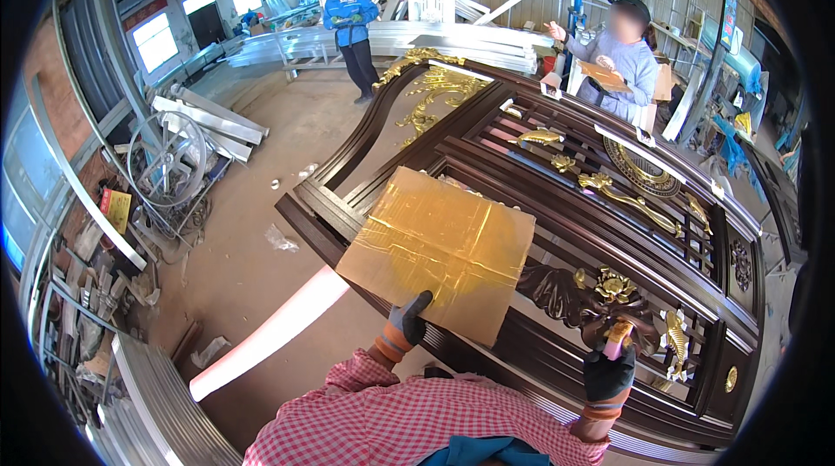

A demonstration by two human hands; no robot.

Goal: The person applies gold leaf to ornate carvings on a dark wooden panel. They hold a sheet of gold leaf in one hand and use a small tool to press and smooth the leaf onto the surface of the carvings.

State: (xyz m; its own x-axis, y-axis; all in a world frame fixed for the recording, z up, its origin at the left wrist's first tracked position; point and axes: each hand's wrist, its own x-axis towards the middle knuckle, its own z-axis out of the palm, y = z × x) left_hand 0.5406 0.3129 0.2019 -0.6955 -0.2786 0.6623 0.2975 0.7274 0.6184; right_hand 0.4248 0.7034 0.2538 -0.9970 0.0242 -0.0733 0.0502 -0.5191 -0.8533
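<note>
My left hand point(403, 327), in a dark glove with an orange cuff, grips the lower edge of a cardboard sheet point(448, 248) smeared with gold paint. The sheet lies tilted over the left part of a dark brown ornamental metal gate point(557, 192). My right hand point(609, 375), gloved alike, is closed on a small brush point(618, 340) with a pink handle and gold-coloured tip. The brush is over a dark carved lotus-leaf ornament, just below a gold lotus flower point(615, 285). A gold fish ornament point(676, 340) sits to the right of it.
A person in blue point(350, 18) stands beyond the gate. Another person in grey point(622, 61) at the far right side holds a piece of cardboard point(604, 78). Silver metal bars point(417, 41) are stacked at the back. A spoked wheel point(165, 153) and scrap metal lie at left.
</note>
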